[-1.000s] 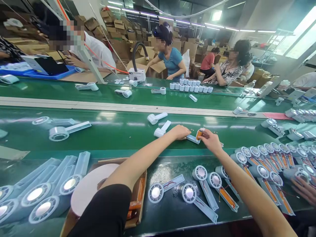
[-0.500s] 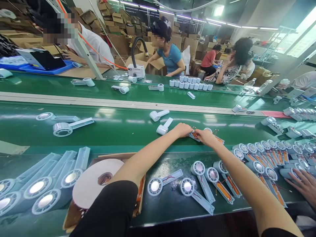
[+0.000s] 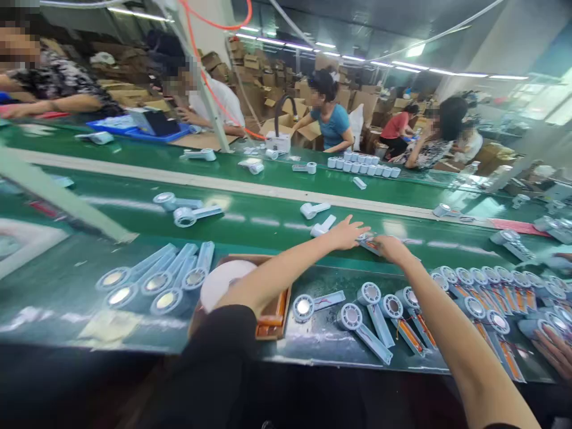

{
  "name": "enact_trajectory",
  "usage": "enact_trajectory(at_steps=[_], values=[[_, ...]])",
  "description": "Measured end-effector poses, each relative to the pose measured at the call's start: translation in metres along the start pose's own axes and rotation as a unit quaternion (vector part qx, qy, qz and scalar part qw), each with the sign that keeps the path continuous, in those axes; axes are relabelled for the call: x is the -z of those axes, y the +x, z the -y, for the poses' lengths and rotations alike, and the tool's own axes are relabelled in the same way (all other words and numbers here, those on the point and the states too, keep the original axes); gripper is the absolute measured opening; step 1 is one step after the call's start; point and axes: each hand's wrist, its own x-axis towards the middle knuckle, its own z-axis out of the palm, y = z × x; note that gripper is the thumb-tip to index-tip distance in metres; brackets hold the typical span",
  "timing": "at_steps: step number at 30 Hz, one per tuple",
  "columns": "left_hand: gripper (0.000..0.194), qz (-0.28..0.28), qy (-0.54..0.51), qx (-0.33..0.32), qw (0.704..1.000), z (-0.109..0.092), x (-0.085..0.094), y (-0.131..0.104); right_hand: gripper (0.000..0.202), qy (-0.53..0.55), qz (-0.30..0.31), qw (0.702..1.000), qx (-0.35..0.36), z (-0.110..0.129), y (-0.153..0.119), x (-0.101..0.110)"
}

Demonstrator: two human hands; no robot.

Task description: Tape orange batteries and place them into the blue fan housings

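Pale blue plastic made up the small handled part (image 3: 367, 242), which lay on the green near belt (image 3: 268, 237) between the person's two hands, a trace of orange showing in it. The left hand (image 3: 348, 233) was over its left end, fingers spread and loose; the right hand (image 3: 390, 248) was bent at its other end, fingertips against it, though blur made it impossible to tell whether they gripped. The hands were close to each other but apart. Just beyond the left wrist, two round-headed units (image 3: 315, 210) lay on the belt, and another pair (image 3: 196, 215) sat well off to the left. On the dark bench (image 3: 322, 342) nearer the body stood a cardboard box (image 3: 288, 298) holding a white disc (image 3: 227, 277) and orange packs (image 3: 270, 320), partly covered by the left forearm. To its left was a cluster of fan heads (image 3: 156, 282) with their handles pointing away; to its right, more units lay scattered, some handles filled with orange, before a dense row (image 3: 491, 277) at the right. Another person's hand (image 3: 554, 348) rested by that row. Across a pale divider (image 3: 268, 184), the far belt carried white cylinders (image 3: 364, 167) in two lines, with a co-worker in a blue top (image 3: 336, 128) behind and stacked cartons (image 3: 250, 83) farther back.
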Motion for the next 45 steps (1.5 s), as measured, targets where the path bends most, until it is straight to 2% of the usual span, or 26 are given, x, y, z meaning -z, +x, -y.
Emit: enact_trajectory(at_steps=[2, 5, 7, 8, 9, 11, 14, 16, 18, 21, 24, 25, 27, 29, 30, 32, 35, 36, 37, 38, 40, 41, 42, 44, 45], values=[[0.057, -0.005, -0.024, 0.013, 1.0, 0.014, 0.016, -0.063, 0.016, -0.002, 0.014, 1.0, -0.003, -0.004, -0.016, 0.0], [0.043, -0.009, -0.091, 0.039, 0.995, 0.038, 0.037, -0.194, 0.023, 0.036, -0.026, 0.998, 0.035, -0.001, -0.063, -0.012], [0.034, 0.026, -0.129, 0.068, 0.989, 0.045, 0.043, -0.282, 0.03, 0.106, -0.056, 0.988, 0.093, 0.016, -0.105, -0.02], [0.035, 0.041, -0.136, 0.087, 0.986, 0.046, 0.042, -0.319, 0.03, 0.138, -0.05, 0.982, 0.122, 0.029, -0.124, -0.024], [0.042, 0.047, -0.128, 0.113, 0.984, 0.046, 0.038, -0.349, 0.028, 0.165, -0.03, 0.974, 0.152, 0.046, -0.141, -0.026], [0.058, 0.054, -0.094, 0.163, 0.981, 0.044, 0.025, -0.384, 0.023, 0.199, 0.026, 0.959, 0.202, 0.085, -0.161, -0.031], [0.065, 0.076, -0.045, 0.205, 0.975, 0.04, 0.009, -0.389, 0.023, 0.229, 0.092, 0.935, 0.254, 0.143, -0.162, -0.037], [0.06, 0.093, -0.042, 0.2, 0.975, 0.038, 0.01, -0.383, 0.028, 0.245, 0.105, 0.927, 0.263, 0.172, -0.155, -0.044], [0.057, 0.082, -0.048, 0.185, 0.978, 0.032, 0.016, -0.383, 0.029, 0.279, 0.112, 0.924, 0.235, 0.194, -0.154, -0.053], [0.061, -0.009, -0.031, 0.181, 0.983, 0.013, 0.021, -0.399, 0.025, 0.392, 0.146, 0.9, 0.123, 0.223, -0.163, -0.072], [0.059, -0.122, -0.002, 0.159, 0.98, -0.014, 0.019, -0.416, 0.049, 0.503, 0.21, 0.838, 0.04, 0.255, -0.176, -0.093], [0.058, -0.149, 0.003, 0.147, 0.978, -0.023, 0.017, -0.42, 0.052, 0.524, 0.235, 0.818, 0.035, 0.265, -0.179, -0.099], [0.063, -0.186, 0.009, 0.132, 0.973, -0.036, 0.015, -0.425, 0.041, 0.545, 0.28, 0.789, 0.049, 0.282, -0.183, -0.108], [0.07, -0.218, 0.018, 0.134, 0.967, -0.042, 0.014, -0.429, 0.046, 0.549, 0.311, 0.771, 0.086, 0.294, -0.187, -0.115], [0.071, -0.237, 0.025, 0.14, 0.961, -0.043, 0.013, -0.431, 0.051, 0.544, 0.317, 0.769, 0.113, 0.299, -0.19, -0.118], [0.067, -0.278, 0.032, 0.157, 0.947, -0.04, 0.008, -0.437, 0.05, 0.502, 0.319, 0.784, 0.179, 0.306, -0.195, -0.126], [0.056, -0.351, 0.032, 0.197, 0.915, -0.035, -0.007, -0.445, 0.035, 0.334, 0.347, 0.832, 0.276, 0.314, -0.198, -0.134], [0.055, -0.373, 0.028, 0.214, 0.903, -0.034, -0.013, -0.448, 0.03, 0.265, 0.37, 0.838, 0.299, 0.316, -0.195, -0.132], [0.054, -0.391, 0.023, 0.231, 0.891, -0.035, -0.019, -0.45, 0.025, 0.207, 0.406, 0.83, 0.322, 0.317, -0.19, -0.127], [0.054, -0.404, 0.014, 0.246, 0.881, -0.036, -0.024, -0.451, 0.021, 0.168, 0.447, 0.809, 0.343, 0.317, -0.181, -0.12], [0.054, -0.415, -0.006, 0.26, 0.872, -0.039, -0.032, -0.453, 0.024, 0.153, 0.504, 0.768, 0.363, 0.313, -0.156, -0.1], [0.053, -0.417, -0.013, 0.258, 0.871, -0.04, -0.035, -0.454, 0.028, 0.153, 0.496, 0.78, 0.349, 0.31, -0.141, -0.09], [0.054, -0.418, -0.017, 0.255, 0.872, -0.042, -0.038, -0.454, 0.029, 0.135, 0.456, 0.821, 0.316, 0.307, -0.126, -0.082], [0.055, -0.418, -0.021, 0.244, 0.875, -0.045, -0.041, -0.453, 0.027, 0.023, 0.298, 0.93, 0.216, 0.3, -0.097, -0.076], [0.057, -0.42, -0.02, 0.239, 0.876, -0.046, -0.042, -0.453, 0.027, -0.051, 0.221, 0.958, 0.175, 0.296, -0.087, -0.078]])
